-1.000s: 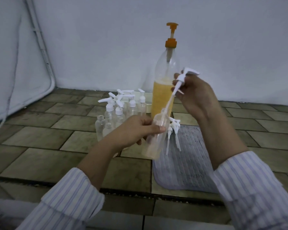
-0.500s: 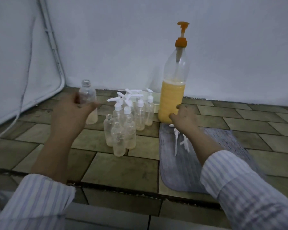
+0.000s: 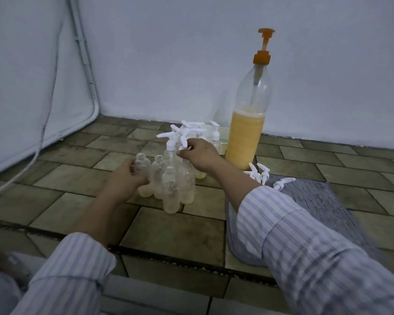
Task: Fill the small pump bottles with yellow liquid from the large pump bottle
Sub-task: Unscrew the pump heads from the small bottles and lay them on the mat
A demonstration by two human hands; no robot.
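Observation:
The large pump bottle [image 3: 248, 133] with an orange pump stands at the back, about half full of yellow liquid. In front of it is a cluster of small clear bottles [image 3: 171, 189], some uncapped, some with white pumps. My left hand [image 3: 125, 178] grips an uncapped small bottle [image 3: 142, 165] standing at the cluster's left edge. My right hand [image 3: 200, 153] reaches over the cluster and pinches the white pump head of a capped small bottle [image 3: 183, 146].
A grey mat [image 3: 323, 212] lies to the right, with three loose white pumps [image 3: 262, 173] at its far edge. The floor is brown tile [image 3: 77, 178]. White fabric walls and a cable [image 3: 46, 114] close off the left and back.
My left hand has brought the uncapped bottle down from the left and set it at the cluster. My right hand has left the mat and moved onto a capped bottle's pump.

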